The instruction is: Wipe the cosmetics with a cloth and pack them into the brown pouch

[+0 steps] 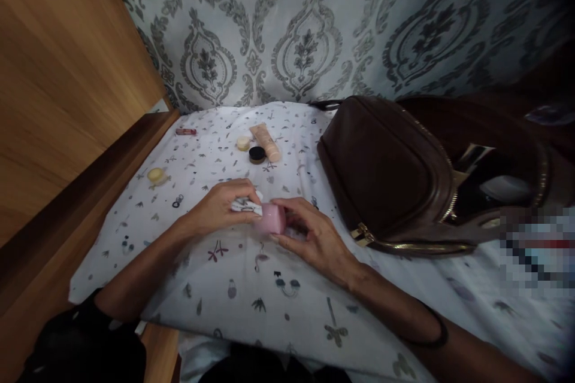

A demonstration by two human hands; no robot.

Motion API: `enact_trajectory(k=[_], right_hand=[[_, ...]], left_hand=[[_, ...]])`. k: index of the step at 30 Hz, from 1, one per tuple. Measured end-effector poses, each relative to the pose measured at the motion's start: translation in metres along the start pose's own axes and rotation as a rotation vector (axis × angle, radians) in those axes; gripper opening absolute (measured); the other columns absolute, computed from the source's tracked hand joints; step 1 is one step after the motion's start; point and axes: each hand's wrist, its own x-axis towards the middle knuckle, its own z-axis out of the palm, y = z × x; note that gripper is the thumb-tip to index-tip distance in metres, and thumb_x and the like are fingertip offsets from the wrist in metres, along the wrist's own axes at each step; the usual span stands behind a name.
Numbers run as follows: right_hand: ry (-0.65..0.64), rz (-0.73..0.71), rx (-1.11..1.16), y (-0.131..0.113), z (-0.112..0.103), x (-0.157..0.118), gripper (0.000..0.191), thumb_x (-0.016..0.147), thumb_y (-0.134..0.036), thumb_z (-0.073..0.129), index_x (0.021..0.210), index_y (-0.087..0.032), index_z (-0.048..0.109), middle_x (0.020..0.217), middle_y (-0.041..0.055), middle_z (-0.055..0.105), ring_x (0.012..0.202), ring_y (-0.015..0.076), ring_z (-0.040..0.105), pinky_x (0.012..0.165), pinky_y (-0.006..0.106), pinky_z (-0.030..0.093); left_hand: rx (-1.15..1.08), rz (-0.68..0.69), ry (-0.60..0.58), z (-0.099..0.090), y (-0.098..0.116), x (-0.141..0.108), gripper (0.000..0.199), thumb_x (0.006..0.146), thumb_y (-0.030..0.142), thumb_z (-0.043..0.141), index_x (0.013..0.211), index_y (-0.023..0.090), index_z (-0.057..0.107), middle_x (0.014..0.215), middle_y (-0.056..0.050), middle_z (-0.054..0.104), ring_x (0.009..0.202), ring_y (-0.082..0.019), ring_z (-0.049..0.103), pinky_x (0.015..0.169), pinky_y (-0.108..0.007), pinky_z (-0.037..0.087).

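My right hand (314, 239) is closed round a small pink container (273, 219), with the thumb below it and the fingers above. Against the container's left side, my left hand (227, 206) pinches a folded white cloth with dark marks (246, 206). Both hands are over a white patterned sheet (251, 299). Beyond them lie a beige tube (266, 142), a round black-lidded jar (257, 155) and a small cream-coloured jar (243, 143).
A large brown bag (381, 167) stands open on the right. A yellow-lidded jar (155, 176) and a small reddish tube (185, 131) lie at the left. Wooden panels (67, 72) border the left side; a patterned curtain (305, 42) hangs behind.
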Motion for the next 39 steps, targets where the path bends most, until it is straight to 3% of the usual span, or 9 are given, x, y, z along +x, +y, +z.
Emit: enact_trajectory(k=[4, 9, 16, 24, 27, 33, 39], right_hand=[[0.048, 0.115, -0.095, 0.0, 0.001, -0.001, 0.073, 0.077, -0.039, 0.078, 0.14, -0.023, 0.045, 0.114, 0.0102, 0.066, 0.094, 0.0253, 0.067, 0.082, 0.042, 0.058], [-0.003, 0.099, -0.19, -0.006, -0.004, 0.001, 0.041, 0.08, -0.044, 0.077, 0.111, -0.023, 0.062, 0.096, 0.006, 0.065, 0.089, 0.0239, 0.065, 0.078, 0.038, 0.056], [-0.05, -0.039, -0.104, -0.005, 0.004, -0.005, 0.047, 0.084, -0.035, 0.074, 0.127, -0.025, 0.058, 0.11, 0.0082, 0.067, 0.096, 0.0242, 0.066, 0.082, 0.039, 0.058], [-0.046, 0.118, 0.047, -0.006, 0.007, -0.005, 0.051, 0.082, -0.029, 0.073, 0.13, -0.024, 0.056, 0.112, 0.007, 0.07, 0.089, 0.0216, 0.071, 0.084, 0.04, 0.063], [-0.028, 0.114, 0.136, -0.005, 0.007, -0.006, 0.049, 0.082, -0.03, 0.073, 0.129, -0.025, 0.057, 0.12, 0.0083, 0.067, 0.095, 0.0218, 0.07, 0.085, 0.04, 0.063], [-0.023, 0.196, 0.297, -0.001, 0.008, -0.003, 0.055, 0.079, -0.026, 0.075, 0.13, -0.026, 0.055, 0.124, 0.0078, 0.065, 0.106, 0.0225, 0.068, 0.092, 0.041, 0.06], [0.011, 0.227, 0.326, 0.002, 0.009, -0.002, 0.083, 0.07, -0.027, 0.083, 0.142, -0.027, 0.042, 0.126, 0.0097, 0.065, 0.113, 0.0266, 0.066, 0.1, 0.046, 0.054]], left_hand=[[-0.079, -0.05, -0.023, -0.004, -0.005, 0.001, 0.021, 0.085, 0.037, 0.073, 0.089, 0.017, 0.069, 0.088, -0.002, 0.067, 0.081, -0.016, 0.063, 0.075, -0.026, 0.047], [-0.076, 0.023, 0.064, 0.005, -0.002, 0.0, 0.023, 0.087, 0.04, 0.072, 0.089, 0.017, 0.072, 0.09, -0.006, 0.069, 0.085, -0.017, 0.064, 0.078, -0.029, 0.05], [-0.063, 0.188, 0.118, 0.016, 0.013, 0.0, 0.014, 0.09, 0.035, 0.069, 0.092, 0.021, 0.072, 0.087, -0.005, 0.071, 0.09, -0.018, 0.064, 0.082, -0.033, 0.051], [-0.254, -0.178, -0.045, -0.004, -0.005, 0.001, 0.018, 0.084, 0.032, 0.074, 0.091, 0.017, 0.07, 0.09, -0.003, 0.068, 0.085, -0.016, 0.064, 0.077, -0.027, 0.049], [-0.278, -0.227, -0.095, -0.01, -0.01, 0.0, 0.019, 0.08, 0.032, 0.076, 0.09, 0.017, 0.07, 0.091, -0.003, 0.068, 0.085, -0.016, 0.063, 0.078, -0.026, 0.048], [-0.247, -0.168, 0.006, -0.002, -0.006, 0.0, 0.021, 0.081, 0.034, 0.077, 0.089, 0.016, 0.07, 0.088, -0.003, 0.067, 0.084, -0.016, 0.062, 0.077, -0.026, 0.047], [-0.208, -0.027, 0.044, 0.005, 0.009, 0.001, 0.021, 0.083, 0.037, 0.076, 0.089, 0.017, 0.071, 0.089, -0.003, 0.066, 0.084, -0.016, 0.062, 0.078, -0.027, 0.047]])
